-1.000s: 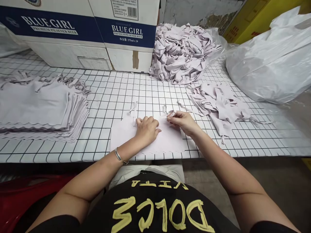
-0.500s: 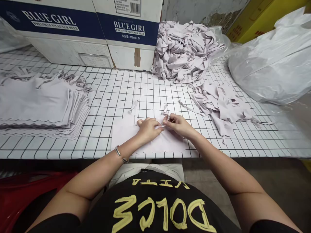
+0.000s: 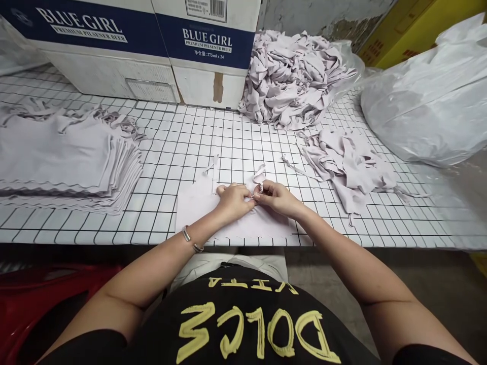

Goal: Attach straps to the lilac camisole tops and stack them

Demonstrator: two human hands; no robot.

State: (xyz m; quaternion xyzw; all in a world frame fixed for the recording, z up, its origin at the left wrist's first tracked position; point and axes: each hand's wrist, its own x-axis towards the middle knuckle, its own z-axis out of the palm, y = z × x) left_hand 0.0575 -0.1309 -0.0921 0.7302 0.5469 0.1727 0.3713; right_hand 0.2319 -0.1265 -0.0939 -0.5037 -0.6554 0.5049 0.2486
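Note:
A pale pinkish camisole (image 3: 196, 210) lies flat at the table's front edge, its thin straps pointing away from me. Both hands meet at its upper edge, right of its middle. My left hand (image 3: 234, 202) rests on the cloth and pinches the edge between thumb and fingers. Touching it fingertip to fingertip, my right hand (image 3: 277, 197) is closed on the right strap (image 3: 259, 175) near where it joins the top. Whatever small detail lies between the fingertips is hidden.
On the left is a neat stack of camisoles (image 3: 68, 157). A beer carton (image 3: 207, 81) stands at the back, beside a big heap of crumpled garments (image 3: 292, 81). Loose camisoles (image 3: 350, 162) lie to the right, near a white plastic bag (image 3: 426, 101). A red stool (image 3: 57, 294) is below left.
The view has shifted slightly. My hands stay at the same place on the camisole; the right fingertips have drawn in slightly closer to the left ones.

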